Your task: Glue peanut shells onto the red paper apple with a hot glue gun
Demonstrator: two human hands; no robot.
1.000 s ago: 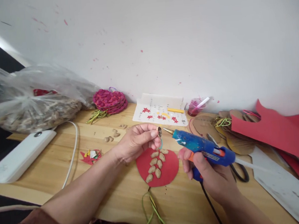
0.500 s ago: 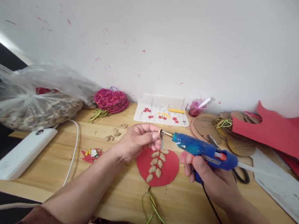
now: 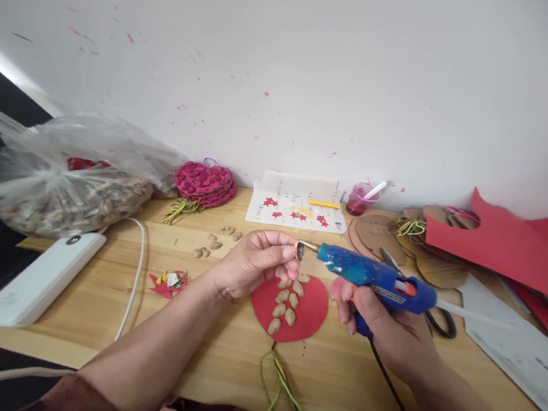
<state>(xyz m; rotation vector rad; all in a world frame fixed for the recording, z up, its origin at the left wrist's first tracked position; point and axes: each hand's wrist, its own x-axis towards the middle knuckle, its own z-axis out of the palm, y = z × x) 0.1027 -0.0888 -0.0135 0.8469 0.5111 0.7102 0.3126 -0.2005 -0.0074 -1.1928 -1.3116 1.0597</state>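
My left hand (image 3: 260, 262) pinches a small nutshell half (image 3: 300, 250) between thumb and fingertips, its dark hollow side facing right. In my right hand (image 3: 390, 329) is a blue glue gun (image 3: 374, 278), with its brass nozzle at the shell's hollow; whether they touch I cannot tell. A clear glue stick (image 3: 460, 311) pokes out of the gun's back. Below my left hand lies a red round card (image 3: 312, 311) bearing two slanting rows of tan nutshells (image 3: 293, 301), partly hidden by my fingers. Green and yellow cords (image 3: 281, 384) trail from its lower edge.
Loose nutshells (image 3: 201, 253) lie beyond my left wrist. A plastic bag of shells (image 3: 72, 197), a white power bank (image 3: 41, 280) and pink decorated discs (image 3: 205, 183) are at left. Paper with red stars (image 3: 275, 215) sits behind; scissors (image 3: 442, 325) and red card sheets (image 3: 512, 242) are at right.
My left hand has shifted slightly right and the shell half is tilted differently at the nozzle. The pale bluish strand below the shell no longer shows. The glue gun has barely moved.
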